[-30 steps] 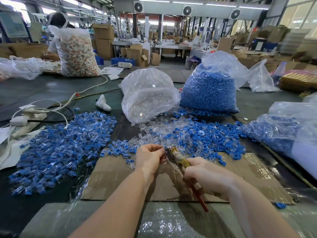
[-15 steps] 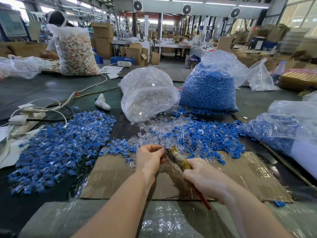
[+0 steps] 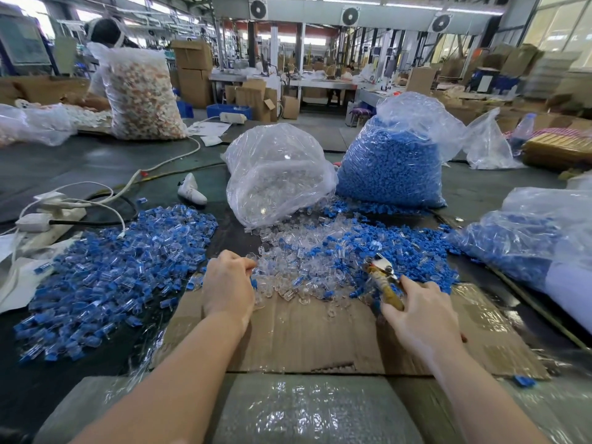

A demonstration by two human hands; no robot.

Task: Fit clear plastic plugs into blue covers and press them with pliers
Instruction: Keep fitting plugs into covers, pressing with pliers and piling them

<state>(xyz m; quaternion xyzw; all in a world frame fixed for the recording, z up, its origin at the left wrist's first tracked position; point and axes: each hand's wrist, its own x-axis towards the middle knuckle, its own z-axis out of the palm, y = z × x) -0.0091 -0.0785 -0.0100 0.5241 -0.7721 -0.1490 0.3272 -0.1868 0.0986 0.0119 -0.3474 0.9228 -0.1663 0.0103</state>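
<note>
My left hand (image 3: 229,283) has its fingers curled at the left edge of the loose clear plugs (image 3: 288,267). A bit of a blue cover (image 3: 255,282) shows under its fingers; the rest is hidden. My right hand (image 3: 416,315) grips the handles of the pliers (image 3: 382,277). Their metal jaws point up and away over the loose blue covers (image 3: 403,248), with nothing seen between them. A wide heap of assembled blue-and-clear pieces (image 3: 112,277) lies to the left of my left hand.
A cardboard sheet (image 3: 304,331) lies under my hands. Behind the piles stand a bag of clear plugs (image 3: 278,174) and a bag of blue covers (image 3: 390,168). Another bag (image 3: 528,238) lies at the right. Power strips and cables (image 3: 48,213) are at the left.
My hands have parted: the left hand moved left away from the pliers' jaws, and the right hand carried the pliers to the right, over the blue covers.
</note>
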